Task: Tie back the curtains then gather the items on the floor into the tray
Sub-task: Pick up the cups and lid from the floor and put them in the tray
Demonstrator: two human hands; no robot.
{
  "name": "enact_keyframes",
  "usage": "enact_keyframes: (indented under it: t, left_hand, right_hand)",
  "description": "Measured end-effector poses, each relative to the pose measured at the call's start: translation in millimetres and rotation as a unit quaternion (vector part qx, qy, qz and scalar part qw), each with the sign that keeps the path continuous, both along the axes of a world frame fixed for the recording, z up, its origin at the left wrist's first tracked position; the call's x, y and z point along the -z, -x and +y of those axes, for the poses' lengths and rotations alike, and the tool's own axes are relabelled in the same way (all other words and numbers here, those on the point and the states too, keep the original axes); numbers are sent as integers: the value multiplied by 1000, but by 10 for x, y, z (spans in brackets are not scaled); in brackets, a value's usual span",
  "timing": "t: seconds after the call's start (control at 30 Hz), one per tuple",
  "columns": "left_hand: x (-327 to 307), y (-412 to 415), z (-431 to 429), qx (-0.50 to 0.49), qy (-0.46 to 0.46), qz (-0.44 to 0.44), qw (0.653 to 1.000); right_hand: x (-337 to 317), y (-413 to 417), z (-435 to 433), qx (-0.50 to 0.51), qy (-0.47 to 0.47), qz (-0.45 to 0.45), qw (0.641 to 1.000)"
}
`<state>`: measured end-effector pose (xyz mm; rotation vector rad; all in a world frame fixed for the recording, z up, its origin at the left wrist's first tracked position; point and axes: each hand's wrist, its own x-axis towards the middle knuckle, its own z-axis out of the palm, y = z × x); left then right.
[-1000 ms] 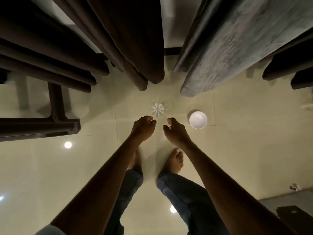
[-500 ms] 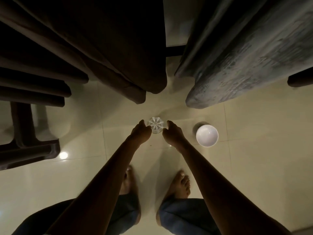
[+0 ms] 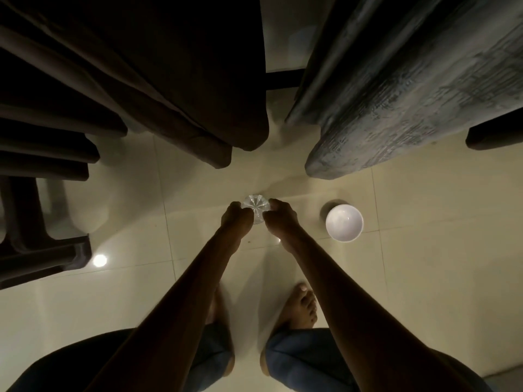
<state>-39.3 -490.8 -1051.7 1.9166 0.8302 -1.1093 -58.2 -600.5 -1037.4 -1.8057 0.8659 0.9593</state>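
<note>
Looking straight down in weak light, the head view shows two bare arms stretched toward a small clear glass tumbler with a ribbed base that stands on the glossy cream tiled floor. The left hand touches the glass on its left side and the right hand touches it on its right side. The fingers of both hands curl in around the glass wall, pressed close together, but their tips go under the hands and I cannot tell how firmly they hold. The lower part of the glass is hidden behind the two hands.

A white round ceramic bowl stands upright on the floor just to the right of the right hand, apart from it, with bare tile between them.

Farther up hang a dark brown curtain on the left and a grey textured curtain on the right. Their tops are cut off by the frame edge, and their lower hems end near the floor, a little beyond the glass. Between the two curtains a narrow strip of floor is open. At the left edge dark furniture legs are hard to make out in the shadow.

Two bare feet and blue trouser legs show near the bottom edge; the left foot is mostly covered by the left arm. Open floor lies to the right of the bowl and to the lower left.
</note>
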Motion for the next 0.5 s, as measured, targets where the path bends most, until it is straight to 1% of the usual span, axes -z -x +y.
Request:
enact_keyframes:
  t: [0.13, 0.2, 0.3, 0.4, 0.5]
  left_hand:
    - [-253, 148, 16, -3, -48, -89, 995]
    - [-464, 225, 45, -33, -62, -130, 989]
    - [-830, 335, 87, -78, -45, -152, 984]
    - [-1318, 386, 97, -65, -36, -169, 983]
    - [-1847, 437, 134, -59, -29, -185, 981]
  right_hand:
    - [-282, 136, 77, 39, 69, -74, 994]
    - [-466, 205, 85, 48, 98, -110, 988]
    - [-795, 327, 70, 62, 123, -130, 982]
    - [-1174, 443, 70, 47, 145, -146, 977]
    - [-1715, 495, 111, 71, 141, -170, 973]
